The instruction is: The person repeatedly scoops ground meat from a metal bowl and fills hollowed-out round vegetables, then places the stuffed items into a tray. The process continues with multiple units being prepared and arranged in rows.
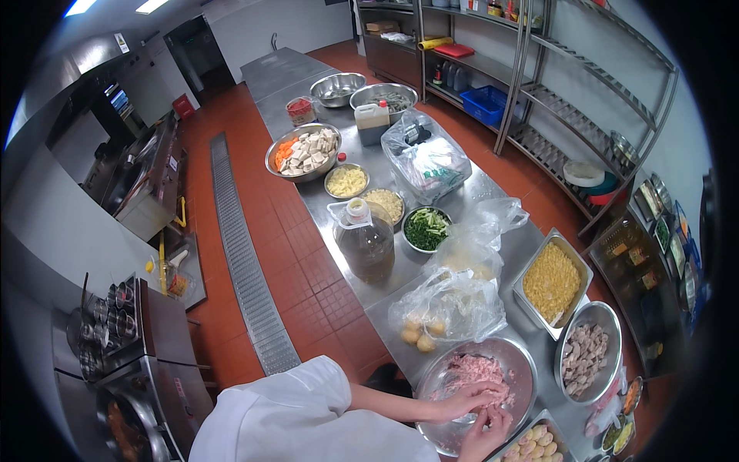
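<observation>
My left hand (472, 399) is over a large steel mixing bowl (524, 369), its fingers curled on some pink minced meat (470, 369). Close below it, my right hand (488, 432) has its fingertips drawn together near the left fingers. Whether something small sits between the right fingertips is hidden. More mince lies along the bowl's far side, with smears on the wall. At the bottom edge, a metal tray (548, 416) holds several round tan pieces with pink filling (534, 443). Beyond the bowl, similar plain tan balls (424, 338) lie in an open clear plastic bag (462, 306).
Right of the bowl stand a steel bowl of meat chunks (586, 358) and a deep pan of yellow chopped food (551, 280). Farther up the steel table (323, 213) are a large oil jug (365, 248), chopped greens (427, 228), and a bowl of tofu-like cubes and carrot (306, 153).
</observation>
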Demonstrator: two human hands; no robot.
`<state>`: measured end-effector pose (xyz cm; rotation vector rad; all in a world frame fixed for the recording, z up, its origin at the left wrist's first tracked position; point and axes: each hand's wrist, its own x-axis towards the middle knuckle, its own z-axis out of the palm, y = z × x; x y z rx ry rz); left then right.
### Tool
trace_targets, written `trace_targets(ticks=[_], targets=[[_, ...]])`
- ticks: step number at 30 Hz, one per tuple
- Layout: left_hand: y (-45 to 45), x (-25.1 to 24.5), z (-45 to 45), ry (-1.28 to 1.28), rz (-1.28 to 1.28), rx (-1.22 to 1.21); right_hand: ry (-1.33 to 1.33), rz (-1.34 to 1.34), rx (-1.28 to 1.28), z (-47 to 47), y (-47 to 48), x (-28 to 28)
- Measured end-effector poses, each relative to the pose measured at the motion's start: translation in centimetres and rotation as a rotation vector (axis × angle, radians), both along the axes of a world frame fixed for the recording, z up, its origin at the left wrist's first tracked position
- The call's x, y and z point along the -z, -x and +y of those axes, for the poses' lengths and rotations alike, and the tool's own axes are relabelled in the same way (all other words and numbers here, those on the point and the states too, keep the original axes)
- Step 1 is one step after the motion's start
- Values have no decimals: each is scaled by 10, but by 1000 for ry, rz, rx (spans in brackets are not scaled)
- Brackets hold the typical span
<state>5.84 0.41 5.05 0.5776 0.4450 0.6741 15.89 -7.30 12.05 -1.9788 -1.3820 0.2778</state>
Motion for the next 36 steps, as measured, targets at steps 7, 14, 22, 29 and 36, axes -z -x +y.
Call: trace_targets(ticks=[7, 14, 22, 29, 36], targets=[[-3, 16, -6, -129, 55, 43, 84, 632, 163, 6, -19, 13], [-2, 16, -4, -272, 4, 24, 32, 1050, 209, 2, -30, 27], [-8, 25, -4, -600, 162, -130, 1, 690, 154, 3, -18, 20], [-8, 25, 2, -196, 121, -18, 5, 360, 24, 3, 3, -7], [2, 11, 0, -142, 27, 106, -48, 306, 167, 5, 2, -3]])
